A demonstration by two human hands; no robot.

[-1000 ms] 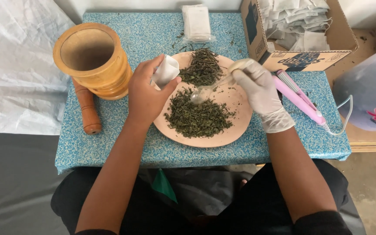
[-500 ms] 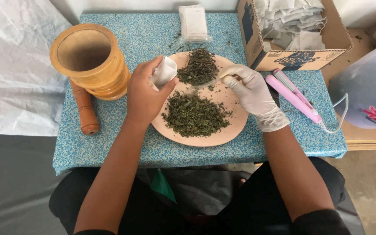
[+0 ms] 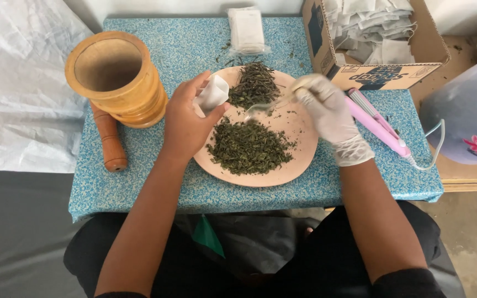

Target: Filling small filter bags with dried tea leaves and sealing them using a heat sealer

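Note:
A pink round plate (image 3: pixel 299 165) on the blue speckled table carries two heaps of dried green herb: a coarse one (image 3: pixel 255 84) at the back and a finer one (image 3: pixel 249 147) in front. My left hand (image 3: pixel 186 118), bare, holds a small white paper sachet (image 3: pixel 212 94) over the plate's left rim. In a thin white glove, my right hand (image 3: pixel 329 113) grips a clear plastic spoon (image 3: pixel 263 107) whose bowl hovers between the two heaps, pointing toward the sachet.
A wooden mortar (image 3: pixel 116 77) with its pestle (image 3: pixel 110 140) lying beside it stands at the left. A pack of white sachets (image 3: pixel 247 28) lies at the back. A cardboard box (image 3: pixel 374 41) of sachets and a pink heat sealer (image 3: pixel 376 122) sit at the right.
The spoon lifted off the front heap, swung back to the right, and now reaches left toward the sachet. My left hand stays put with the sachet.

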